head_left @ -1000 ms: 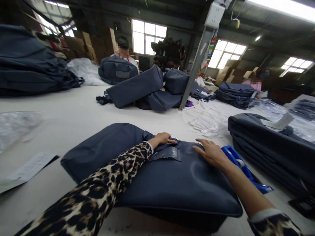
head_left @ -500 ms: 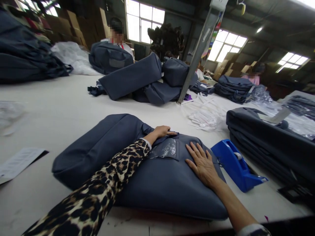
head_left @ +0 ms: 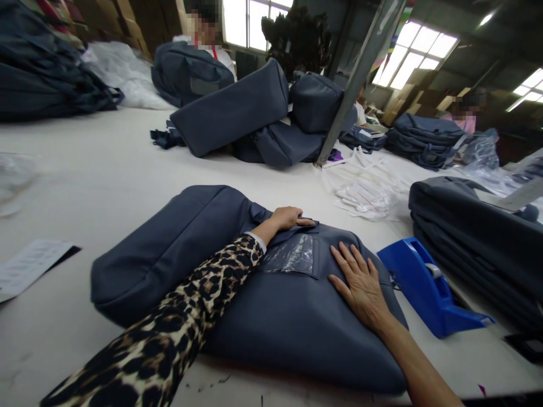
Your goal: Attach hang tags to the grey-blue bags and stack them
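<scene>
A dark blue-grey bag (head_left: 271,328) lies on its side on the white table in front of me. A clear plastic pocket (head_left: 292,255) is set into its upper face. My left hand (head_left: 288,219), in a leopard-print sleeve, is closed around the bag's fabric handle (head_left: 309,226) just above that pocket; part of the grip is hidden from me. To the right of the pocket, my right hand (head_left: 358,285) rests flat on the bag with its fingers spread. Just beyond it stands a blue tape dispenser (head_left: 428,288).
Folded bags (head_left: 475,237) are stacked at the right, near a pile of clear plastic (head_left: 367,198). More bags (head_left: 237,107) lie at the back beside a slanted metal post (head_left: 358,85). A printed sheet (head_left: 34,263) lies at left. A person (head_left: 207,34) is behind the bags.
The view has tipped slightly downward, so the background sits higher and things at right sit further right. Both hands keep their places on the bag.
</scene>
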`<action>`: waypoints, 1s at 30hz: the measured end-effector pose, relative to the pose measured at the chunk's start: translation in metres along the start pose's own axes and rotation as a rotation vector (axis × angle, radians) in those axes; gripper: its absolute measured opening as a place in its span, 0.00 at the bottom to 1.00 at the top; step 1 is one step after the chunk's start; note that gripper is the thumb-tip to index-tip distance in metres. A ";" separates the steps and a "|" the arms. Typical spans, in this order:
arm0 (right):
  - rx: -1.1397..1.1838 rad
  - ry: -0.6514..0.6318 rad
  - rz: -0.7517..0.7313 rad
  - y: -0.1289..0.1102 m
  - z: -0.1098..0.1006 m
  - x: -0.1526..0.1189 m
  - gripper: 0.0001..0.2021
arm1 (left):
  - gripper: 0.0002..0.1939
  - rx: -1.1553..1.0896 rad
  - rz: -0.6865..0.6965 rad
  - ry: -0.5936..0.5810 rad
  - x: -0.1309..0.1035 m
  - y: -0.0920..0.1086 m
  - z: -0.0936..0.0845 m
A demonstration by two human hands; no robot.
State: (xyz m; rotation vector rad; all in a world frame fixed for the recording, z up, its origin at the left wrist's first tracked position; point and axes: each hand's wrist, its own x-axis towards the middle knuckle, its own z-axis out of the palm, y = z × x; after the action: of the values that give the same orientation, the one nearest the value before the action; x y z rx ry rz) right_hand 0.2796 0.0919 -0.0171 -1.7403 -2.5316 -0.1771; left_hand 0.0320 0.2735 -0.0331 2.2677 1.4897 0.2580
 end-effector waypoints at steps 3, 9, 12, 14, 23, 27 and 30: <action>0.008 0.003 0.000 0.000 0.001 0.000 0.30 | 0.38 -0.005 -0.002 -0.004 0.000 -0.001 0.000; 0.020 -0.032 -0.017 0.000 0.001 0.000 0.30 | 0.37 -0.011 0.003 -0.016 -0.002 0.001 -0.003; 0.010 -0.056 -0.028 0.000 0.000 0.001 0.30 | 0.36 -0.013 0.002 -0.003 -0.002 0.001 -0.003; 0.013 -0.054 -0.022 0.000 0.000 0.001 0.30 | 0.36 -0.007 0.002 0.021 -0.002 0.002 -0.002; 0.176 -0.049 0.023 -0.002 -0.003 -0.004 0.30 | 0.23 0.103 0.111 0.182 -0.025 0.026 -0.014; 0.305 -0.059 0.027 0.000 -0.006 -0.005 0.30 | 0.15 0.079 0.227 0.207 -0.065 0.069 -0.044; 0.471 -0.108 0.049 0.008 -0.017 -0.001 0.30 | 0.21 -0.029 0.420 0.148 -0.127 0.110 -0.060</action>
State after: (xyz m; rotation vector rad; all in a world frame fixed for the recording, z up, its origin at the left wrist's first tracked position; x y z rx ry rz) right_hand 0.2871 0.0914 -0.0002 -1.6476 -2.3362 0.4873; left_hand 0.0496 0.1344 0.0774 2.5659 1.0488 0.5750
